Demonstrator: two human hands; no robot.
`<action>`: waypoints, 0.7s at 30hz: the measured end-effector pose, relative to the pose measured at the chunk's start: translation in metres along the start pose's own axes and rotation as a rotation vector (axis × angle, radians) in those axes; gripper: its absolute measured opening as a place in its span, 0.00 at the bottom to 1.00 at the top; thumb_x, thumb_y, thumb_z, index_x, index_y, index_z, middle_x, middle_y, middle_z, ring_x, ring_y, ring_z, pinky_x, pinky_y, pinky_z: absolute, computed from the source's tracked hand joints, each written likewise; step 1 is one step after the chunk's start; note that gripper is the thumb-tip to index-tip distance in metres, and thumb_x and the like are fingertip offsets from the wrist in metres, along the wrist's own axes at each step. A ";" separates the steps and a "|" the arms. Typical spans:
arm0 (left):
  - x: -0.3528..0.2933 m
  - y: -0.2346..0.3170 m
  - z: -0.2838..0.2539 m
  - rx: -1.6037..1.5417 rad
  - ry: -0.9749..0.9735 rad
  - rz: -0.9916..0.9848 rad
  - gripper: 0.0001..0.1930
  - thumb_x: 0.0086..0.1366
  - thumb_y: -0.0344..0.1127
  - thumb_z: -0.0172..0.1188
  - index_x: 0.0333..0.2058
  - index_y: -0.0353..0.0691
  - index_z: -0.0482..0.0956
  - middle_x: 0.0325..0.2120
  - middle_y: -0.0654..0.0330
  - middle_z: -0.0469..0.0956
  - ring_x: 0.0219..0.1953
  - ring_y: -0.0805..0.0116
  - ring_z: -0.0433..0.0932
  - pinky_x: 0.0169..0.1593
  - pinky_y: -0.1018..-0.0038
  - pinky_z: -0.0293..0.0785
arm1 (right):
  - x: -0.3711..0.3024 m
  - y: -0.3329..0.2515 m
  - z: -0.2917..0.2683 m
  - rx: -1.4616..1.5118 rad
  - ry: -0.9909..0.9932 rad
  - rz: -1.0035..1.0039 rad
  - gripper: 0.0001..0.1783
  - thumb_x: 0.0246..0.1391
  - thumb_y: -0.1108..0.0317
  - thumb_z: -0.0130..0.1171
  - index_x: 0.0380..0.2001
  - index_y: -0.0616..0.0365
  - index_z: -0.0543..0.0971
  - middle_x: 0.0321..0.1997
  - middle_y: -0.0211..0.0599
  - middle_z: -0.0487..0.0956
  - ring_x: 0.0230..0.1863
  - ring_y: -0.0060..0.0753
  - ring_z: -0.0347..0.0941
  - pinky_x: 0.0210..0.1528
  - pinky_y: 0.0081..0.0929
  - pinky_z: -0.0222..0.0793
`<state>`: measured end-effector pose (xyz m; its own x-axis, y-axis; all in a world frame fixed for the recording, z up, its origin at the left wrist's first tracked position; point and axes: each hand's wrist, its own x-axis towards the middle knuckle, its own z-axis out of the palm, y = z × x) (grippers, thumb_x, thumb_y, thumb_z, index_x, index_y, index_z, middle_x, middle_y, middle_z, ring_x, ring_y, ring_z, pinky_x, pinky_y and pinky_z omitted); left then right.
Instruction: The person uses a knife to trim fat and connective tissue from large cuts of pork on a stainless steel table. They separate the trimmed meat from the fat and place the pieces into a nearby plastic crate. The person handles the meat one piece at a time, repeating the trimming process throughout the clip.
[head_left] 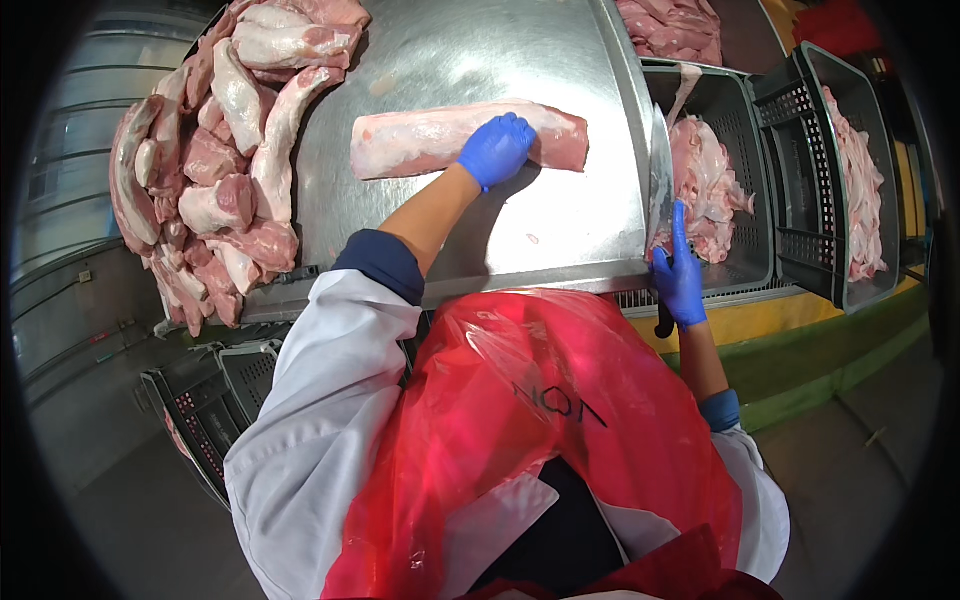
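A long pale pink meat loin (415, 138) lies crosswise on the steel table (480, 50). My left hand (498, 150), in a blue glove, is on top of the loin right of its middle, fingers curled and closed over it. To the right, past the table's edge, my right hand (680, 275), also blue-gloved, grips a knife (661, 170). Its index finger is stretched along the knife, and the blade points away from me beside the table's raised rim. The end of the black handle shows below the hand.
A large heap of meat pieces (225, 205) fills the table's left side. Right of the table, a dark crate (745, 110) holds pale trimmings (700, 165); another crate (812, 160) stands beyond it. More meat (670, 30) lies at the far right. Dark crates (205, 410) stand low at left.
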<state>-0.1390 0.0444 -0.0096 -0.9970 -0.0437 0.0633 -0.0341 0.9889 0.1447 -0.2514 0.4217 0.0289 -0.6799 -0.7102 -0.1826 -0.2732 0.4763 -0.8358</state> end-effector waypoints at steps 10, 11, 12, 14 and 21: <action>0.020 -0.025 -0.029 -0.283 0.087 -0.194 0.03 0.56 0.29 0.60 0.29 0.37 0.77 0.27 0.45 0.77 0.34 0.44 0.77 0.39 0.57 0.74 | 0.140 -0.052 0.110 0.040 -0.072 -0.236 0.43 0.62 0.62 0.49 0.76 0.39 0.43 0.37 0.65 0.80 0.37 0.70 0.78 0.42 0.51 0.75; 0.028 -0.024 -0.034 -0.271 0.088 -0.177 0.04 0.56 0.29 0.60 0.29 0.37 0.76 0.27 0.45 0.77 0.33 0.43 0.77 0.39 0.57 0.74 | 0.156 -0.049 0.130 -0.017 0.014 -0.276 0.44 0.62 0.63 0.50 0.76 0.36 0.43 0.32 0.64 0.80 0.35 0.68 0.78 0.40 0.50 0.74; 0.031 -0.025 -0.040 -0.261 0.094 -0.174 0.04 0.55 0.29 0.60 0.29 0.37 0.76 0.27 0.44 0.77 0.33 0.43 0.76 0.39 0.56 0.74 | 0.159 -0.044 0.140 -0.067 0.027 -0.273 0.45 0.61 0.65 0.51 0.76 0.35 0.43 0.28 0.62 0.79 0.31 0.64 0.79 0.37 0.47 0.74; 0.033 -0.029 -0.052 -0.291 0.093 -0.195 0.05 0.56 0.30 0.61 0.30 0.37 0.76 0.28 0.46 0.76 0.34 0.44 0.76 0.39 0.57 0.73 | 0.155 -0.043 0.148 -0.139 -0.005 -0.241 0.46 0.60 0.68 0.51 0.76 0.35 0.43 0.25 0.58 0.79 0.27 0.57 0.79 0.34 0.42 0.74; -0.007 -0.024 -0.030 0.053 0.058 0.016 0.08 0.58 0.35 0.59 0.35 0.39 0.76 0.31 0.52 0.74 0.38 0.52 0.75 0.43 0.60 0.73 | 0.101 -0.036 0.100 0.217 0.042 -0.066 0.46 0.60 0.70 0.51 0.77 0.38 0.43 0.21 0.40 0.76 0.19 0.28 0.73 0.25 0.31 0.74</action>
<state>-0.1294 0.0169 0.0166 -0.9918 -0.0342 0.1229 -0.0230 0.9956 0.0911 -0.2422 0.2808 -0.0111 -0.6944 -0.7117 -0.1060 -0.1680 0.3036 -0.9379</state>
